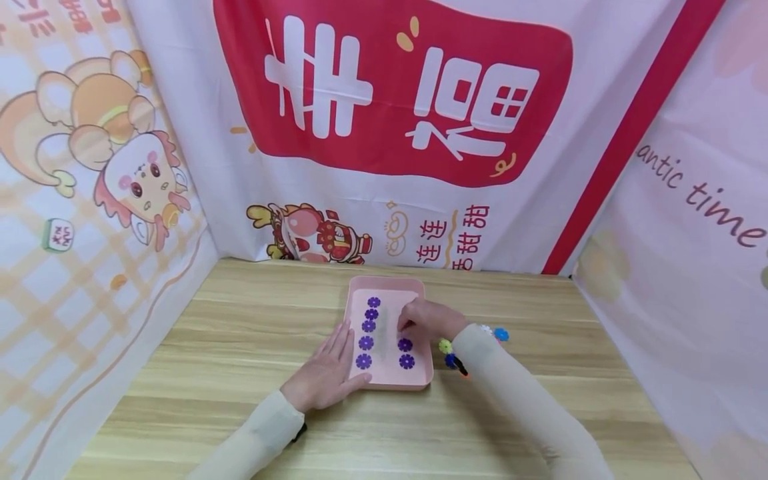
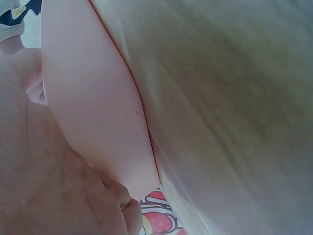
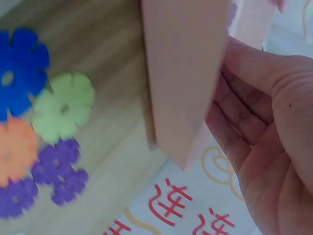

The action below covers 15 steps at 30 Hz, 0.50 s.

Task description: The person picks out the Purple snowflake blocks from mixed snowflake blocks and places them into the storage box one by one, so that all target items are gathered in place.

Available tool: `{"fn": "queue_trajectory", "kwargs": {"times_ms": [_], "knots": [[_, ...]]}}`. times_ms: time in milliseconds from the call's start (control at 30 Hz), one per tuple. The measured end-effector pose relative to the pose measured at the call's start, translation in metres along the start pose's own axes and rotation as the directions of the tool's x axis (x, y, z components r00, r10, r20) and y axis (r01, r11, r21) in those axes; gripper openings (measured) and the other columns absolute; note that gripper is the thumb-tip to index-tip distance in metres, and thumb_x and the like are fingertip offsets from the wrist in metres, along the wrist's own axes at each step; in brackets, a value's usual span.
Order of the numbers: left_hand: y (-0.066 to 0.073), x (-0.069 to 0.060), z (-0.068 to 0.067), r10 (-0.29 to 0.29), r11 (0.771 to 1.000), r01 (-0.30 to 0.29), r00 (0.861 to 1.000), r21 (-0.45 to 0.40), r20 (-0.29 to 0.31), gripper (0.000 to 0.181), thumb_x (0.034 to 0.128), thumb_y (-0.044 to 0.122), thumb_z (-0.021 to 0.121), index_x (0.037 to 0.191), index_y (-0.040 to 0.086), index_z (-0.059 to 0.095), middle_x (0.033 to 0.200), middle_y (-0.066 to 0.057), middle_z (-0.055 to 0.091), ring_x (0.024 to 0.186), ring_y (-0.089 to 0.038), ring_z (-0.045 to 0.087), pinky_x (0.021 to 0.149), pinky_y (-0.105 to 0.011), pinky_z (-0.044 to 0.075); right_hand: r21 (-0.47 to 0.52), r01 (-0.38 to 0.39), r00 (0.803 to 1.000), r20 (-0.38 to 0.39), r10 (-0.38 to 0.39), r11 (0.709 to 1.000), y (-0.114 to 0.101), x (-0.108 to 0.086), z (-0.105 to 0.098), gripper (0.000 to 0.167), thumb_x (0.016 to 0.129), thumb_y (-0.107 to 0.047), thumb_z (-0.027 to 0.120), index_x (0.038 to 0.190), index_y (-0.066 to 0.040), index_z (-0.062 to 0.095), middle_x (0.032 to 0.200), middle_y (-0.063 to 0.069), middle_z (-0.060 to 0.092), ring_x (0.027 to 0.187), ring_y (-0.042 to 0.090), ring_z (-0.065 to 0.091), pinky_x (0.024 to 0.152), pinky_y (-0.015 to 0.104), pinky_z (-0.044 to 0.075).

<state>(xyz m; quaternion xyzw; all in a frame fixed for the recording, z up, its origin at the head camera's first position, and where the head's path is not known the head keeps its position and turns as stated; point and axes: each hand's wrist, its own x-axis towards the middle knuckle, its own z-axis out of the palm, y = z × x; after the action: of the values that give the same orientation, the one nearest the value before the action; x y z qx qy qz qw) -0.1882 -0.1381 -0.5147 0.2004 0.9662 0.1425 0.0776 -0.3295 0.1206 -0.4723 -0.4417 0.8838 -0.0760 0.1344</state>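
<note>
A shallow pink tray [image 1: 390, 381] lies on the table, with purple flower-shaped plastic discs inside. Several form a column on the left, including one purple disc [image 1: 363, 361] at the near end; two more, one being this disc [image 1: 407, 361], lie on the right. My left hand [image 1: 324, 373] rests along the tray's left wall, fingers extended, thumb at the near rim. My right hand [image 1: 429, 320] reaches over the right wall, its bent fingertips low inside, just beyond the right-hand discs. In the right wrist view the tray wall [image 3: 183, 73] hides those fingertips; whether they pinch anything is unclear.
Right of the tray, loose discs lie on the wooden table [image 1: 240, 320], partly under my right forearm: a blue disc [image 3: 19, 68], a light green disc [image 3: 63, 107], an orange disc [image 3: 17, 149] and several purple ones. Printed cloth [image 1: 384, 233] hangs behind and on both sides.
</note>
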Motion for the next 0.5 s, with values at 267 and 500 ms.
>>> {"fn": "queue_trajectory", "kwargs": {"times_ms": [267,500], "knots": [[0.001,0.001,0.0,0.004,1.0,-0.004,1.0,-0.009,0.008,0.098,0.1063,0.066,0.042,0.167,-0.004,0.012,0.178,-0.021,-0.006,0.166,-0.038,0.002,0.136,-0.053,0.016,-0.017,-0.028,1.0,0.001,0.028,0.999,0.01,-0.022,-0.029,0.023,0.094,-0.008,0.079,0.117,-0.012,0.08,0.113,0.004,0.08,0.098,0.013,0.072,0.09,0.026,0.063],[-0.001,0.001,0.0,0.0,1.0,0.0,1.0,-0.007,-0.001,0.098,0.1062,0.067,0.041,0.167,-0.003,0.012,0.178,-0.021,-0.006,0.166,-0.038,0.002,0.136,-0.053,0.016,-0.01,-0.139,0.99,0.032,0.14,0.99,0.035,-0.05,-0.037,0.02,0.095,-0.009,0.079,0.115,-0.014,0.08,0.105,0.0,0.079,0.091,0.009,0.069,0.088,0.03,0.063]]}}
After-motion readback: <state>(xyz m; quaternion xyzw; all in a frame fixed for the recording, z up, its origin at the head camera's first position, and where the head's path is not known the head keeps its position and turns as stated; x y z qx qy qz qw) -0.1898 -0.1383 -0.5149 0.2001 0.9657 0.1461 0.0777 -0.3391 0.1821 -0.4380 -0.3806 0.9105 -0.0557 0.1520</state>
